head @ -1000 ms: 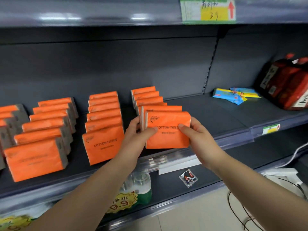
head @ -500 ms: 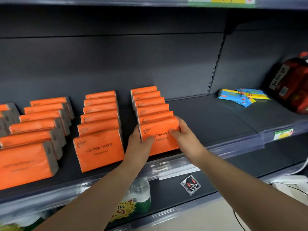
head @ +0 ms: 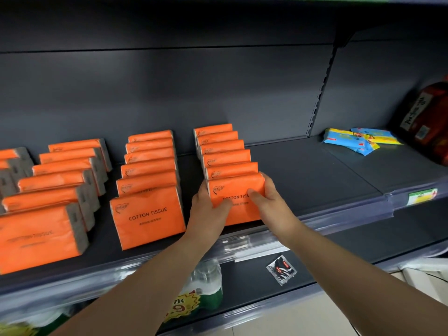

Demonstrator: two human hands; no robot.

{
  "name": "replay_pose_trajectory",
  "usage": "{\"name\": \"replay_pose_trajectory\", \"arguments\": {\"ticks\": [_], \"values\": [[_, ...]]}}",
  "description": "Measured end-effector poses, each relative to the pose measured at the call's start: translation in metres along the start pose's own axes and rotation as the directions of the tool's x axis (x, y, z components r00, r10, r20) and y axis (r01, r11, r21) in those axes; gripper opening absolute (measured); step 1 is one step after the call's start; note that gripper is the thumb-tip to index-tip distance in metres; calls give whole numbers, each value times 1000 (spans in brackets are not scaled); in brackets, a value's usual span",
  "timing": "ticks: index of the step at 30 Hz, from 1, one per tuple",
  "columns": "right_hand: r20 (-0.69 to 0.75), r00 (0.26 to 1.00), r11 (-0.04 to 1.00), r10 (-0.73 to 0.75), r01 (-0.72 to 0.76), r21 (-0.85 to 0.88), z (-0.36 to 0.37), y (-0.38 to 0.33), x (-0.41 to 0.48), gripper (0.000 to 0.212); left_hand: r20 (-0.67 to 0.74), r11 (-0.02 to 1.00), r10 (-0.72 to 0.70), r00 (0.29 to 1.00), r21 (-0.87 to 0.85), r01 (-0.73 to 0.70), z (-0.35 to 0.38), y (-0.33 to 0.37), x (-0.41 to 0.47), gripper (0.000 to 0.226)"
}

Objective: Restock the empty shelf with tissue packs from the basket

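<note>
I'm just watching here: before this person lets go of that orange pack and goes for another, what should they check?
1. Orange plastic-wrapped tissue pack stands upright at the front of its row: ok.
2. Left hand and right hand grip its two sides: ok.
3. It lines up with the row of matching packs behind: ok.
4. Dark grey metal shelf has bare room to the right for another row: ok.
5. Basket has packs left: cannot tell, out of view.
</note>
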State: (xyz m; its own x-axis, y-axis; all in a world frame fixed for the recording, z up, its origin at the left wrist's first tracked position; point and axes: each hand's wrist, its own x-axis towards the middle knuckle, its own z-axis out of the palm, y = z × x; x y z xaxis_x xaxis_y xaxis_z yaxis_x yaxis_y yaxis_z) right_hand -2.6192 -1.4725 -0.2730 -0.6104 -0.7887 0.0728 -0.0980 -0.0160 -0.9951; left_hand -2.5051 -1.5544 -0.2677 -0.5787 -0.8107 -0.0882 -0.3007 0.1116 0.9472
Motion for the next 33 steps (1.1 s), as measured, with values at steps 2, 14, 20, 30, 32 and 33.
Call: {"name": "replay_pose_trajectory", "arguments": {"ticks": [2, 14, 20, 30, 32, 33], "values": [[-2, 1000, 1000, 6, -6, -20, 0, 0, 0, 38, -5, 1000, -7, 1000, 0, 7, 0, -1, -2, 64], [9, 999, 995, 52, -51, -90, -1, -3, 0, 35, -8, 999, -23, 1000, 36, 24, 1, -3, 0, 68], [-24, 997, 984, 67, -70, -164, -4, -3, 0, 40, -5, 1000, -9, 1000, 24, 9, -2, -5, 3, 60], [-69, 997, 938, 45, -66, -341, -10, -14, 0, 62, -49, 986, 111, 993, 128, -104, -10, 3, 3, 74], [-61, 998, 918, 29, -51, -392, -10, -21, 0, 65, -64, 968, 181, 981, 191, -166, -14, 9, 1, 72], [-54, 998, 905, 20, -41, -423, -12, -23, 0, 67, -77, 950, 237, 968, 225, -215, -15, 8, 3, 72]]}}
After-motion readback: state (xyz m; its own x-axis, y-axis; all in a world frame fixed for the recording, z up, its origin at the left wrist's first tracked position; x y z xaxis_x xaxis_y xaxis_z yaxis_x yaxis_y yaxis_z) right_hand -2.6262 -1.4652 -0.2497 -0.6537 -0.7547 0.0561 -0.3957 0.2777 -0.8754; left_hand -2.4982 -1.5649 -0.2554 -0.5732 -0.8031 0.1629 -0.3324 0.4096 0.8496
